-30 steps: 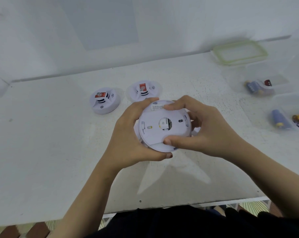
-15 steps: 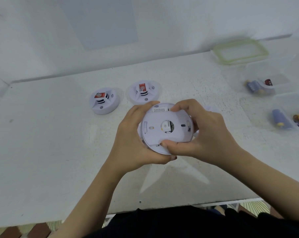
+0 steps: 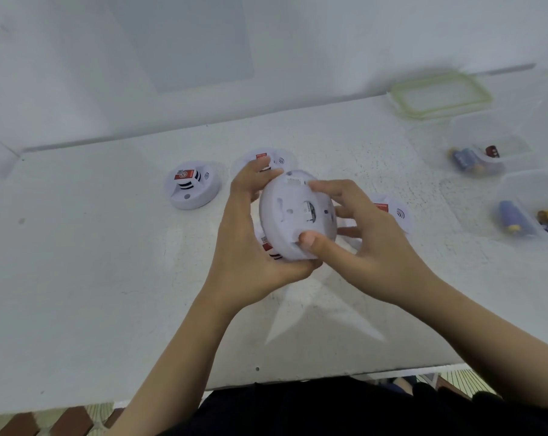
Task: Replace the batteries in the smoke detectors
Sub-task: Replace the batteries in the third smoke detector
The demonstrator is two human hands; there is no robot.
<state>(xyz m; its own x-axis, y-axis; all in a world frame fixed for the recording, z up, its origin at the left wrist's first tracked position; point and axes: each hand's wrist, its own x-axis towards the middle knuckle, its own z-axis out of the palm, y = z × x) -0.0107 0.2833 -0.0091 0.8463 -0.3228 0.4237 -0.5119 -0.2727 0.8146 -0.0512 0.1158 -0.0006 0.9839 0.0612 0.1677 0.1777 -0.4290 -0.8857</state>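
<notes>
Smoke detector [image 3: 293, 215] held tilted over the table [image 3: 93, 278], back side facing me. Left hand [image 3: 250, 243] cups it from 9 o'clock, right hand [image 3: 373, 247] grips from 3 o'clock, thumb on the 6 o'clock rim. Second detector [image 3: 192, 185] sits at its 10 o'clock.

White surface [image 3: 93, 278], speckled, stands against wall. Left part: smoke detector [image 3: 192, 185], red label up. Just right of it second detector [image 3: 280, 159], partly hidden. Further right third detector [image 3: 400, 212], partly hidden too. Far right corner: green-rimmed lid [image 3: 440, 96]. Near lid, rear container [image 3: 511, 143] with batteries [image 3: 464, 158]; beside it front container [image 3: 517, 184] with blue battery [image 3: 514, 218], yellow ones.
</notes>
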